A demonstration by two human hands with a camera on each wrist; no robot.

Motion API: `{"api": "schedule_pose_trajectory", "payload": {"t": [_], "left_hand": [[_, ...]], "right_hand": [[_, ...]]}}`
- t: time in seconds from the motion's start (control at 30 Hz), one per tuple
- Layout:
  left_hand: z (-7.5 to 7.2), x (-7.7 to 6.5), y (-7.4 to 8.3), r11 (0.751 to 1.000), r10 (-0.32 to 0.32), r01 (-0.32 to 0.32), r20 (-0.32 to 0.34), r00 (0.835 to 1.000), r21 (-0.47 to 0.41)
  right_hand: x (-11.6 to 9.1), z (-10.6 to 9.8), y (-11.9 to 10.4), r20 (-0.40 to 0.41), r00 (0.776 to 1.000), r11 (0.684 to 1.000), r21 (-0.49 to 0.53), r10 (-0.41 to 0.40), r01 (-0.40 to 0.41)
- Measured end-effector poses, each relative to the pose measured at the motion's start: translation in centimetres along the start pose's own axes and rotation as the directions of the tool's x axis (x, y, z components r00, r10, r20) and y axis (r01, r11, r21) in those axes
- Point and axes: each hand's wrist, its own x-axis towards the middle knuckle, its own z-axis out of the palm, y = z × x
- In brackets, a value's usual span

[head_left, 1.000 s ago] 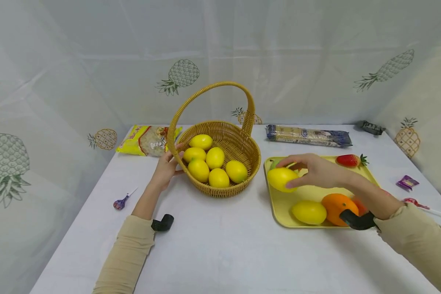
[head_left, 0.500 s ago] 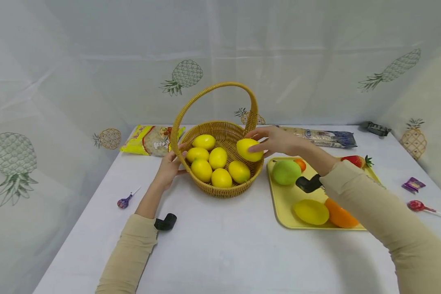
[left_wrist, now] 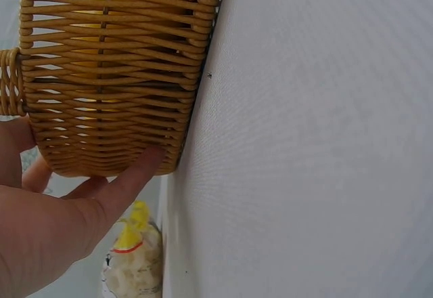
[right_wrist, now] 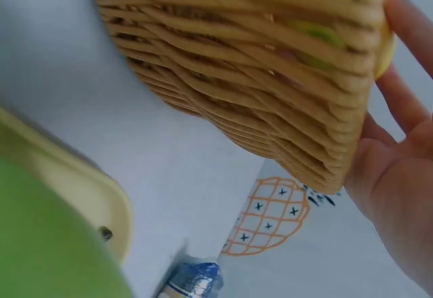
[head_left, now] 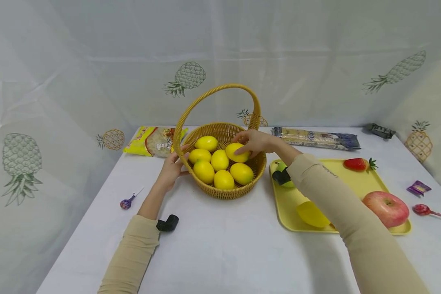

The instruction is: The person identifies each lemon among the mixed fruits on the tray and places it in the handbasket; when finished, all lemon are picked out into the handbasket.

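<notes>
A woven basket (head_left: pixel 228 194) with a tall arched handle stands on the table and holds several yellow lemons (head_left: pixel 203 171). At its left side, my left hand (head_left: pixel 170 168) grips the basket by the handle's foot; in the left wrist view a finger (left_wrist: pixel 139 169) lies along the wicker wall. My right hand (head_left: pixel 257 142) reaches over the right rim and pinches a lemon (head_left: pixel 234 151) between thumb and fingers, down among the other lemons. The right wrist view shows the basket wall hiding most of that lemon.
Right of the basket, a yellow tray (head_left: pixel 284 216) bears a green pear-like fruit (head_left: pixel 288 183), a lemon (head_left: pixel 312 214), an apple (head_left: pixel 386 208) and a strawberry (head_left: pixel 357 164). Packaged snacks (head_left: pixel 316 138) lie behind. Lollipops (head_left: pixel 126 203) flank both sides; my right sleeve crosses the tray.
My right hand has carried a lemon from above the tray leftward and lowered it into the basket. My left hand has stayed on the basket's left side.
</notes>
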Motion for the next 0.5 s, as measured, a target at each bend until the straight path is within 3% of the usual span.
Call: {"api": "schedule_pose_trajectory", "payload": {"t": [0.2,0.37,0.5], "left_hand": [[0.1,0.0,0.1,1.0,0.012,-0.012,0.003,1.0,-0.004],[0.1,-0.1,0.1,1.0,0.001,-0.001,-0.002,1.0,0.003],[0.2,-0.1,0.0,1.0,-0.007,0.007,-0.006,1.0,0.006]], "right_hand": [[0.3,-0.7,-0.6,0.074,0.995,0.997,-0.04,0.065,-0.062],[0.4,-0.7,-1.0,0.09,0.992,0.985,-0.159,0.084,-0.068],[0.6,-0.7,-1.3,0.084,0.994,0.955,-0.294,0.066,-0.038]]}}
